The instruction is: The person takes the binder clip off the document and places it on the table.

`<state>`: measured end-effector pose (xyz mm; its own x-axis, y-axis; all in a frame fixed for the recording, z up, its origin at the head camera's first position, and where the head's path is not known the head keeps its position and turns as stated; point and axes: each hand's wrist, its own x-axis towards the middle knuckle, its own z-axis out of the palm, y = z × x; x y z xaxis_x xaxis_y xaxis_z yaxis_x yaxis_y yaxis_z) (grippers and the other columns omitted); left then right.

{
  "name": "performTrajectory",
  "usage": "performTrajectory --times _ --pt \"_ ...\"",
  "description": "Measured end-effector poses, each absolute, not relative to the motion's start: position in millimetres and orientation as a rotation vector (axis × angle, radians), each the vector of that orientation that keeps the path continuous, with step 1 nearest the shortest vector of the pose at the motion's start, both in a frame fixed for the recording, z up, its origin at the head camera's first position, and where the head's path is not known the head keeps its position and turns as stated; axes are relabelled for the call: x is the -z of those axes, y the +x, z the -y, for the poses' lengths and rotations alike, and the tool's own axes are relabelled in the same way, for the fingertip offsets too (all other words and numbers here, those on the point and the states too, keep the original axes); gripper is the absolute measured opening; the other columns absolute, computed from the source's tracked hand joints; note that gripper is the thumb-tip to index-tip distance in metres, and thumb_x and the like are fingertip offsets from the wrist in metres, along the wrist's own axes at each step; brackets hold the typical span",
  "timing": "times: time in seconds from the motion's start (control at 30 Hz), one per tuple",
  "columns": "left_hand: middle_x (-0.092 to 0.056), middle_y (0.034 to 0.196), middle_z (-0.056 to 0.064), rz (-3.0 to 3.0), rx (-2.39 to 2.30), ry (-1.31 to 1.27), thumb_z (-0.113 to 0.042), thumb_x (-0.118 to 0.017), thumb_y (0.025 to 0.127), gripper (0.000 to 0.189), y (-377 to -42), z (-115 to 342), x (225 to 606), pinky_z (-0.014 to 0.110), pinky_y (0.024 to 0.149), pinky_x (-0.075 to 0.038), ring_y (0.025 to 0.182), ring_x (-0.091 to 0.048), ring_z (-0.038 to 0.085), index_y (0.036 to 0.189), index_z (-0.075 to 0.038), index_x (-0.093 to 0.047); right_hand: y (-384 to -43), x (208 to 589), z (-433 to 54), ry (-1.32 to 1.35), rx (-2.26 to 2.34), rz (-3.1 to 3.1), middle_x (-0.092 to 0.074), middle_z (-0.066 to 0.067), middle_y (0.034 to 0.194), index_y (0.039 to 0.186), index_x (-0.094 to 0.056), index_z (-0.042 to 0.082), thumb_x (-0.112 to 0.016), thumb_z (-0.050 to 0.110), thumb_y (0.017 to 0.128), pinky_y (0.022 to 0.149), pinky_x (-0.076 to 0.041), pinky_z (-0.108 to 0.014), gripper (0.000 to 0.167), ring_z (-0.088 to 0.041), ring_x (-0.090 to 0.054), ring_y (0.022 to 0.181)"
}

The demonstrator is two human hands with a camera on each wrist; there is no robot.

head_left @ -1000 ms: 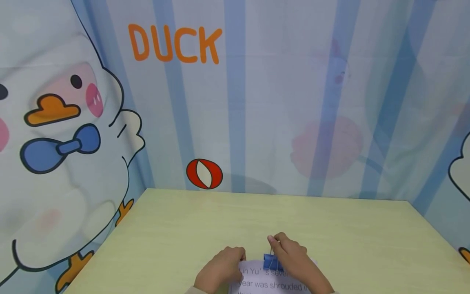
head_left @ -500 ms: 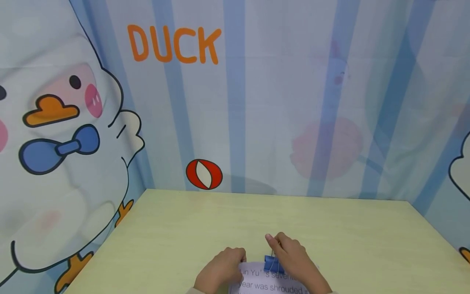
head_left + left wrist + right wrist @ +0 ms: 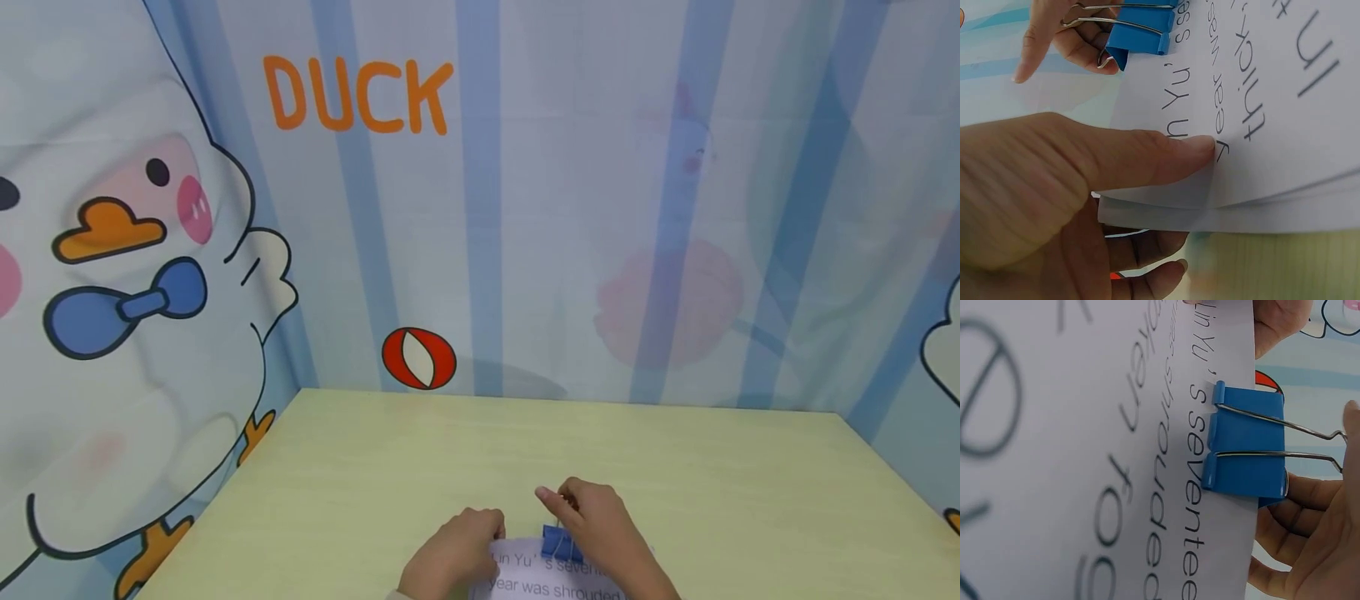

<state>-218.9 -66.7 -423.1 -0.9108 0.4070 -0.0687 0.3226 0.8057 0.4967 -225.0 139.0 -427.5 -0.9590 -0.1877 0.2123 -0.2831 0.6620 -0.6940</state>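
A stack of printed paper sheets (image 3: 525,575) stands at the near edge of the head view, its upper edge visible. My left hand (image 3: 456,550) pinches its left edge; in the left wrist view the thumb (image 3: 1179,156) lies across the print, with the other fingers behind the sheets. A blue binder clip (image 3: 1247,440) bites the top edge, its two silver wire handles reaching past it. At the clip is my right hand (image 3: 606,529), with fingers (image 3: 1297,506) curled behind it around the handles. The right thumb (image 3: 1032,56) is straight and lifted off the wire.
A pale yellow tabletop (image 3: 420,450) spreads beyond the hands. Behind it hangs a striped blue curtain (image 3: 555,192) with a printed duck (image 3: 135,400) on the left and a red ball print (image 3: 418,358).
My right thumb has swung left, away from the clip's handle. The clip and sheets have shifted very slightly right and down in view. My left hand keeps its hold.
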Motion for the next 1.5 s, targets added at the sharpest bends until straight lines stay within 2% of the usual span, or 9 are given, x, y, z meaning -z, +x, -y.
performTrajectory --times 0.23,0.7,0.97,1.33,1.5 --pt "-0.059 0.076 -0.005 -2.822 -0.702 0.556 0.007 -0.079 0.076 0.027 -219.5 66.2 423.6 0.032 0.068 -0.047 0.067 -0.051 0.013 0.091 -0.01 -0.063 -224.0 426.9 -138.5 0.4 -1.126 2.782 -0.059 0.003 0.07 0.095 -0.067 0.004 -0.06 0.05 0.098 0.061 -0.046 -0.033 0.046 -0.01 -0.053 0.059" --pt "-0.057 0.075 -0.005 -2.823 -0.702 0.565 0.006 -0.078 0.076 0.027 -218.6 64.5 421.7 0.031 0.066 -0.045 0.066 -0.05 0.013 0.09 -0.01 -0.062 -224.3 427.2 -139.0 0.439 -1.111 2.732 -0.051 0.005 0.064 0.084 -0.063 0.008 -0.073 0.045 0.089 0.055 -0.04 -0.028 0.039 -0.01 -0.044 0.054" --pt "-0.057 0.076 -0.005 -2.825 -0.705 0.556 0.007 -0.078 0.076 0.027 -218.2 63.5 420.5 0.031 0.066 -0.045 0.066 -0.051 0.013 0.091 -0.01 -0.063 -222.8 425.1 -138.8 0.391 -1.08 2.683 -0.053 0.007 0.063 0.079 -0.064 0.011 -0.08 0.045 0.082 0.054 -0.041 -0.027 0.037 -0.009 -0.045 0.054" --pt "-0.06 0.077 -0.003 -2.801 -0.7 0.495 0.006 -0.08 0.077 0.026 -219.8 60.0 421.6 0.035 0.07 -0.049 0.067 -0.052 0.015 0.092 -0.009 -0.065 -220.7 409.4 -144.6 0.218 -1.112 2.641 -0.063 0.005 0.073 0.088 -0.07 0.009 -0.079 0.049 0.082 0.063 -0.05 -0.032 0.042 -0.009 -0.056 0.065" --pt "-0.059 0.077 -0.001 -2.791 -0.695 0.456 0.006 -0.079 0.078 0.026 -220.3 58.8 421.8 0.037 0.071 -0.048 0.068 -0.051 0.017 0.092 -0.01 -0.064 -221.8 405.7 -148.4 0.193 -1.109 2.634 -0.064 0.004 0.073 0.088 -0.07 0.009 -0.078 0.049 0.083 0.068 -0.051 -0.035 0.041 -0.009 -0.056 0.067"
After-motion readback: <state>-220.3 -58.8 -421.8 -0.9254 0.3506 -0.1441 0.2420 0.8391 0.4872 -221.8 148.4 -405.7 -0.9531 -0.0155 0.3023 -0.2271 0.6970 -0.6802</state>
